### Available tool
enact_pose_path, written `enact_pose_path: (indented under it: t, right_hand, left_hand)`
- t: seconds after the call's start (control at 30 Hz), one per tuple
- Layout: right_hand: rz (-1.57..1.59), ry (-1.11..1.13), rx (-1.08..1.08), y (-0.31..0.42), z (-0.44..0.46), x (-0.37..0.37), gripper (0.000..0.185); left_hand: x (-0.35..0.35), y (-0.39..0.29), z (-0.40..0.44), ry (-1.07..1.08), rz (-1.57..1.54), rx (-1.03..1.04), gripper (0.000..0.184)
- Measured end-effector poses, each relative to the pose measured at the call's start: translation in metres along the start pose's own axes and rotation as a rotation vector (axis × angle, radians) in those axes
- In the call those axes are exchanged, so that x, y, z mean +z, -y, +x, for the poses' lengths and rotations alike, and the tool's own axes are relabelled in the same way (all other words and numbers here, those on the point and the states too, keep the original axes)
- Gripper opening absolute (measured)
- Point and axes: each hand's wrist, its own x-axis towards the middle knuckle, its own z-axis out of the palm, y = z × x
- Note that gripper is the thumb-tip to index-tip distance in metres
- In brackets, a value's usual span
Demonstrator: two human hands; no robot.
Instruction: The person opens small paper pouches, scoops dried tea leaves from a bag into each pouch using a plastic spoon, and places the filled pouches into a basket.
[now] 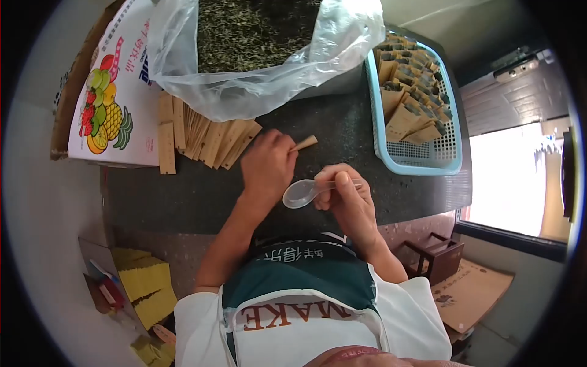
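My left hand (pixel 268 162) is closed on a small brown paper bag (pixel 304 144), whose narrow end points to the right. Between the thumb and fingers of my right hand (pixel 348 197) is a clear plastic spoon (pixel 299 194). The spoon's bowl looks bare and lies just below and right of my left hand. A row of flat brown paper bags (pixel 205 136) rests on the dark table beyond my left hand. Behind both hands, dried tea leaves (pixel 257 37) fill a large clear plastic bag (pixel 229 101).
At the right stands a light blue plastic basket (pixel 416 169) with many filled paper bags (pixel 406 116) in it. A white carton (pixel 116 85) printed with fruit borders the table (pixel 183 202) on the left. Below are yellow papers (pixel 147 287), a brown wooden stool (pixel 435 257) and flat cardboard (pixel 474 293).
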Motion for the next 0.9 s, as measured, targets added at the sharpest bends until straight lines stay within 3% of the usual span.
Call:
enact_pose_path:
  t: [0.03,0.1,0.13,0.17,0.23,0.27,0.4,0.53,0.6,0.63,0.7,0.73,0.9]
  right_hand:
    - [-0.015,-0.044,-0.029,0.002,-0.001,-0.002,0.032]
    - [-0.048,-0.103,-0.129,0.005,-0.001,-0.009,0.032]
    - [-0.024,-0.157,-0.128,0.008,-0.002,-0.015,0.032]
    - [-0.031,-0.195,-0.163,0.014,-0.003,-0.016,0.031]
    - [-0.057,-0.201,-0.222,0.022,-0.001,-0.019,0.030]
    - [-0.092,-0.175,-0.231,0.024,0.000,-0.021,0.026]
    - [-0.151,-0.169,-0.236,0.028,0.006,-0.014,0.024]
    - [-0.153,-0.128,-0.221,0.021,0.015,-0.011,0.024]
    - [-0.131,-0.158,-0.211,0.016,0.018,-0.007,0.024]
    - [-0.113,-0.176,-0.265,0.015,0.018,-0.008,0.023]
    - [-0.095,-0.226,-0.356,0.014,0.020,-0.014,0.024]
    - [-0.113,-0.242,-0.356,0.016,0.020,-0.016,0.024]
    - [-0.141,-0.204,-0.296,0.022,0.022,-0.013,0.022]
  left_hand:
    - [-0.005,0.001,0.000,0.010,0.003,0.005,0.013]
    - [-0.015,0.004,-0.002,-0.003,-0.411,-0.176,0.008]
    - [-0.028,0.001,-0.002,0.095,-0.632,-0.286,0.010]
    - [-0.030,0.001,-0.006,0.098,-0.626,-0.304,0.010]
    - [-0.033,0.000,-0.007,0.040,-1.326,-0.278,0.014]
    - [-0.038,-0.004,-0.008,0.067,-1.373,-0.290,0.013]
    - [-0.029,0.001,-0.022,0.069,-1.372,-0.108,0.017]
    - [-0.027,-0.009,-0.020,0.152,-1.347,-0.151,0.026]
    - [-0.029,-0.017,-0.014,0.095,-1.232,-0.263,0.036]
    - [-0.033,-0.019,-0.012,0.095,-1.226,-0.306,0.036]
    - [-0.031,0.002,-0.011,0.199,-1.047,-0.097,0.022]
    - [-0.030,-0.001,-0.012,0.176,-1.113,-0.216,0.014]
    - [-0.033,0.000,-0.011,0.158,-1.084,-0.220,0.016]
